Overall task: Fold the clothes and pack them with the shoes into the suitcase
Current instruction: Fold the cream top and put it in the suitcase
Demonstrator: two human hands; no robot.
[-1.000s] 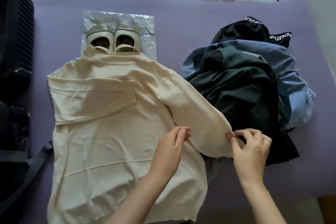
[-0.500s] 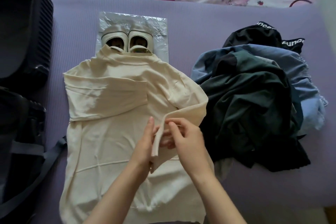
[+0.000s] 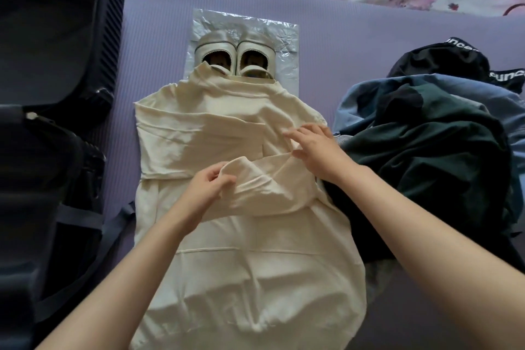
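Cream sweater (image 3: 241, 258): sleeve (image 3: 272, 190) cuff (image 3: 237, 166) pinched by left hand (image 3: 208, 189); right hand (image 3: 315, 150) laid flat, fingers released, at shoulder; sleeve is best drawn square and smoothed

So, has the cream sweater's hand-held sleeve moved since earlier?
Yes. The cream sleeve has swung left, away from the dark green clothes pile, and lies folded across the sweater's chest, the left hand pinching its cuff.

Left hand (image 3: 211, 186) pinches the cream sweater (image 3: 244, 250) sleeve cuff; right hand (image 3: 315, 148) rests flat on it
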